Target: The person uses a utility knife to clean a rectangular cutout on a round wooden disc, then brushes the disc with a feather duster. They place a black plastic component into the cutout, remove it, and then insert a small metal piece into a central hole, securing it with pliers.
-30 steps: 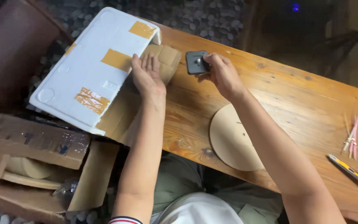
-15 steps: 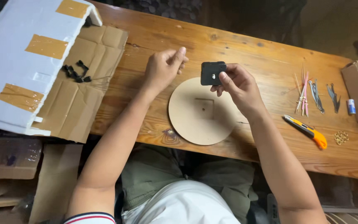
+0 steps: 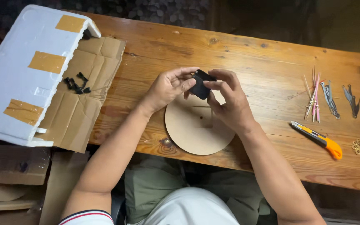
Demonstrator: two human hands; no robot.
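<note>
Warm orange-brown bench (image 3: 246,50) with dark knots and grain lines. Pale tan round disc (image 3: 196,131) at centre; small black square block (image 3: 201,84) above it. White foam lid (image 3: 21,75), upper left, patched with tan tape strips. Brown cardboard (image 3: 84,112) beside it. Orange-and-yellow utility knife (image 3: 319,139), right.

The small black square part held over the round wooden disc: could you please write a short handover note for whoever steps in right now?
Left hand: fingertips grip the left side of the small black square part.
Right hand: thumb and fingers pinch the same part from the right.
The part is held in the air above the thin round wooden disc, which lies flat at the near edge of the wooden table.
Done: the part is in hand over the disc.
Left: it is not yet on the disc.
Nearby: small black pieces on flattened cardboard, an orange utility knife to the right.
</note>
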